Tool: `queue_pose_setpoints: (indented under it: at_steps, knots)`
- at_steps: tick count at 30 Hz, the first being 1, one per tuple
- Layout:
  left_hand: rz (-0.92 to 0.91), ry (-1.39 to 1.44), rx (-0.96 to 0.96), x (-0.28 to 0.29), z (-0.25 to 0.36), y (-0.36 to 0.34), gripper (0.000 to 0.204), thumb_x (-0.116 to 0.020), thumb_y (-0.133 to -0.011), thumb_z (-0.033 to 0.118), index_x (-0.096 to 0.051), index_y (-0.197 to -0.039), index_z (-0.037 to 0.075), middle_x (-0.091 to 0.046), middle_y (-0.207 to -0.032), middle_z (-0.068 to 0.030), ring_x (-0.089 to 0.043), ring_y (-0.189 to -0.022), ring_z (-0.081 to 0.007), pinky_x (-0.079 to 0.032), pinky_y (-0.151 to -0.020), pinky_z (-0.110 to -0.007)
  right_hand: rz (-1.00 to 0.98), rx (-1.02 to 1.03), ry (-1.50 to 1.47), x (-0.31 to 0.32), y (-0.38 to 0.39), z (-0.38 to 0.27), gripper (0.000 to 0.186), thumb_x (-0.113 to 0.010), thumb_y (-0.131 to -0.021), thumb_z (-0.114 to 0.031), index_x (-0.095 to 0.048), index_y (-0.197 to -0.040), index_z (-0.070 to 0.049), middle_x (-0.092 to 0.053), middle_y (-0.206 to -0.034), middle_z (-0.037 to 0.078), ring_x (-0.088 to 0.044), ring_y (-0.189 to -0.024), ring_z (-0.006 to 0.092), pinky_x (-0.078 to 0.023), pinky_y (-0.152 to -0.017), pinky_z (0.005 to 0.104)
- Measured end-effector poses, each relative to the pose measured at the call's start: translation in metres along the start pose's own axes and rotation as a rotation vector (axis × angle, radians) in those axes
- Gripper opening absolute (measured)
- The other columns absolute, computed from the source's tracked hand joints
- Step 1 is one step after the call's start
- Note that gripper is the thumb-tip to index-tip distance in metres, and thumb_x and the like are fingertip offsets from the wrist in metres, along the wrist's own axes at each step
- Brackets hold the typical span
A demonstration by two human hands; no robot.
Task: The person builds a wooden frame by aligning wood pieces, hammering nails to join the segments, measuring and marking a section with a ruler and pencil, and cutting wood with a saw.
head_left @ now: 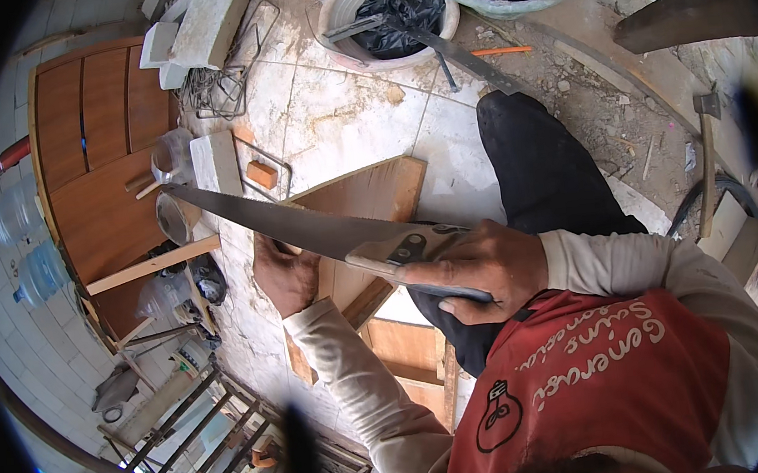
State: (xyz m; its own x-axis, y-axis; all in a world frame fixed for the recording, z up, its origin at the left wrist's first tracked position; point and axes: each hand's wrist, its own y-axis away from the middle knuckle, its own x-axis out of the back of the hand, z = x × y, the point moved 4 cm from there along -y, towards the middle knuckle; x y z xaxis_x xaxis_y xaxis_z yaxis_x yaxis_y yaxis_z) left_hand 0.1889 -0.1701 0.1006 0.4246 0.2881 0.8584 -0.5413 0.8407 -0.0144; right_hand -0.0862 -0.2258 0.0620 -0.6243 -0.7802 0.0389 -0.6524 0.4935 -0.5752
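Observation:
My right hand is closed around the handle of a handsaw. Its long dark blade slants away to the upper left, with the tip over the floor by a pale block. Below the blade, my left hand grips the left edge of a brown wooden panel; the blade hides some of its fingers. The panel has a framed edge and lies partly under the saw, in front of my dark-trousered knee. Whether the teeth touch the wood, I cannot tell.
Buckets lined with black plastic stand at the far side. An orange brick and concrete blocks lie on the dirty tiles. A brown wooden door panel is at left, a slatted wooden frame lower left, a hammer at right.

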Motion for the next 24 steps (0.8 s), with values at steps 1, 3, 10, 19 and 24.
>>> queue_pose_setpoints:
  at_steps: [1, 3, 10, 19, 24]
  knots:
    - [-0.008, 0.014, -0.044, 0.0, 0.003, 0.002, 0.067, -0.094, -0.066, 0.044, -0.066, -0.111, 0.002, -0.072, -0.1, -0.0084, -0.066, -0.093, -0.0182, -0.051, -0.083, -0.03, -0.063, -0.106, -0.016, -0.011, -0.007, 0.014, 0.061, -0.064, -0.084, -0.01, -0.05, -0.143, 0.0, -0.073, -0.103, 0.02, -0.074, -0.078, 0.0348, -0.062, -0.07, 0.0406]
    - [-0.005, -0.047, 0.013, 0.001, 0.002, 0.003, 0.068, -0.094, -0.065, 0.043, -0.066, -0.112, 0.002, -0.072, -0.1, -0.0082, -0.066, -0.093, -0.0181, -0.051, -0.083, -0.03, -0.103, -0.239, -0.078, -0.016, -0.007, 0.023, 0.062, -0.064, -0.084, -0.011, -0.051, -0.143, 0.0, -0.072, -0.108, 0.021, -0.074, -0.081, 0.0354, -0.063, -0.073, 0.0407]
    - [-0.039, 0.027, 0.085, 0.0, -0.009, -0.006, 0.062, -0.093, -0.068, 0.032, -0.065, -0.114, 0.001, -0.072, -0.102, -0.006, -0.065, -0.095, -0.0157, -0.052, -0.087, -0.028, -0.067, -0.105, -0.016, 0.027, 0.043, -0.026, 0.068, -0.065, -0.082, -0.009, -0.046, -0.148, -0.003, -0.072, -0.099, 0.017, -0.073, -0.081, 0.0326, -0.063, -0.078, 0.0398]
    - [-0.045, 0.077, 0.07, 0.005, -0.011, -0.012, 0.064, -0.091, -0.07, 0.037, -0.064, -0.115, 0.001, -0.07, -0.099, -0.0064, -0.062, -0.088, -0.0133, -0.051, -0.081, -0.028, -0.09, -0.084, -0.042, 0.004, 0.0, -0.001, 0.066, -0.064, -0.081, -0.007, -0.049, -0.144, 0.001, -0.072, -0.098, 0.018, -0.074, -0.085, 0.0324, -0.062, -0.078, 0.0406]
    - [-0.024, 0.048, 0.09, 0.003, -0.02, -0.013, 0.065, -0.09, -0.071, 0.04, -0.064, -0.115, 0.0, -0.069, -0.096, -0.0032, -0.06, -0.089, -0.0115, -0.049, -0.079, -0.026, 0.001, -0.041, -0.059, 0.018, 0.001, -0.015, 0.066, -0.065, -0.08, -0.007, -0.049, -0.144, 0.002, -0.072, -0.096, 0.019, -0.074, -0.085, 0.0336, -0.063, -0.078, 0.042]
